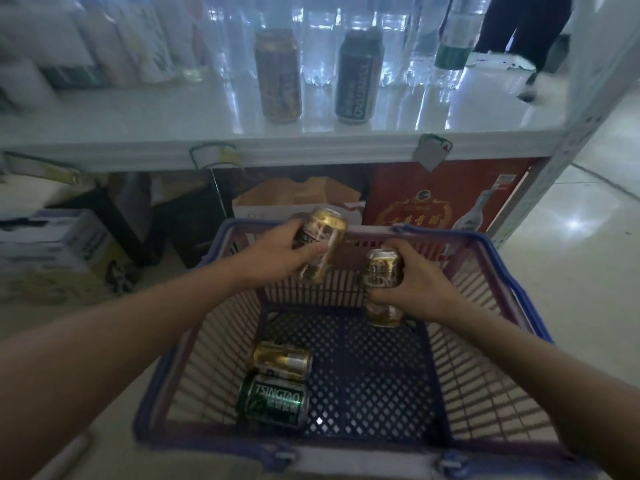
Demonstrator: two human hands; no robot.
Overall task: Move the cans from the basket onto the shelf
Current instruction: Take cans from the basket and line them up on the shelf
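Observation:
A pink and blue shopping basket (485, 306) stands on the floor below me. My left hand (277, 254) grips a gold can (323, 242), tilted, above the basket's far rim. My right hand (412, 285) grips a second gold can (381, 271), upright, inside the basket near its far wall. On the basket floor lie a gold can (282, 360) and a green Tsingtao can (273, 400), side by side at the left. Two cans stand on the white shelf (138, 116): a gold one (278, 76) and a dark green one (358, 76).
Clear plastic bottles (322, 46) line the back of the shelf, with white packages (114, 39) at the left. Under the shelf sit a red carton (440, 199) and cardboard boxes (59, 247). A person's legs (519, 26) are at the top right, on the tiled floor.

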